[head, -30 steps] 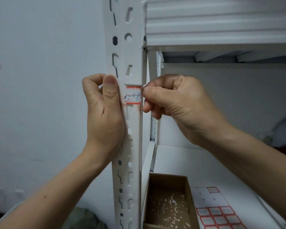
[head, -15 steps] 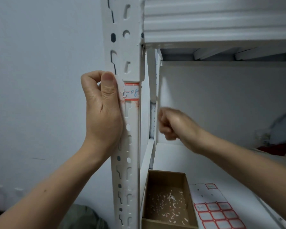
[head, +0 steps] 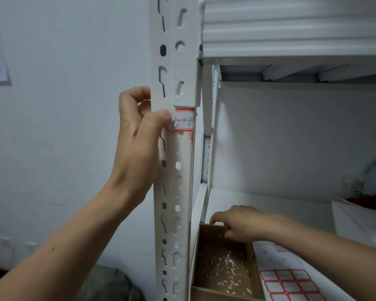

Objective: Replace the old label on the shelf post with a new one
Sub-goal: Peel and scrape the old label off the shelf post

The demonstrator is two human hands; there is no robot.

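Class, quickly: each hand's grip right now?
Left hand: grips the shelf post, thumb on old label.
Right hand: above cardboard box, grip cannot be told.

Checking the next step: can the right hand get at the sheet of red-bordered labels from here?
Probably yes. The right hand is at the far end of the cardboard box, and the label sheet lies flat on the shelf right beside that box, only the forearm above it.

1. I take this for a storeroom: a white slotted shelf post (head: 174, 61) carries a ribbed shelf board (head: 291, 22).
2. A handwritten, red-bordered label (head: 183, 119) marks the post.
3. On the lower shelf sit a cardboard box (head: 224, 294) of paper scraps and a label sheet (head: 287, 276).
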